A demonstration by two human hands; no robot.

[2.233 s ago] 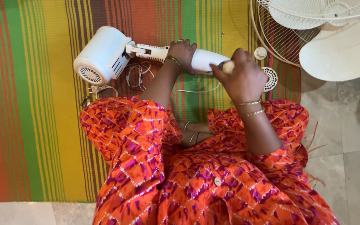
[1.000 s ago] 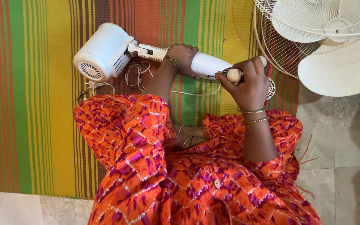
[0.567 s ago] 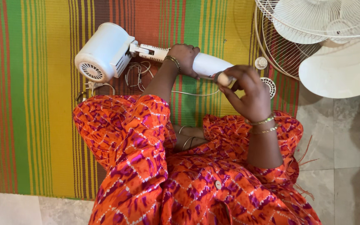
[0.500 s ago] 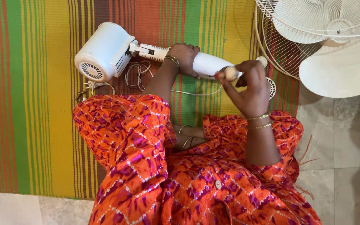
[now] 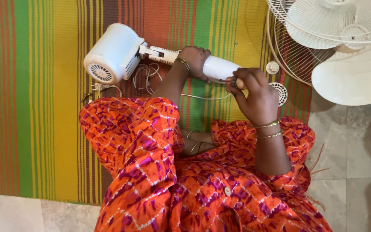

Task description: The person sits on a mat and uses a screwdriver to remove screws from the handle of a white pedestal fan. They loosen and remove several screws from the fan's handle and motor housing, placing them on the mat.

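Screwdriver (image 5: 233, 82) tip was hidden inside right hand (image 5: 254, 96) grip; left hand (image 5: 195, 61) clasped white fan stem (image 5: 213, 68); grille (image 5: 297, 56) lay beyond.

Left hand (image 5: 195, 60) steadies fan motor (image 5: 113, 52); right hand (image 5: 255, 95) grips screwdriver (image 5: 234, 82).

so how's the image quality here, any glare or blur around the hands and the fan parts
Head view: even, soft light, only faint shadows on the striped mat. The white motor housing and the fan blade are bright and lose some surface detail. The left hand on the white pole is fairly sharp; the right hand with the screwdriver is slightly soft.
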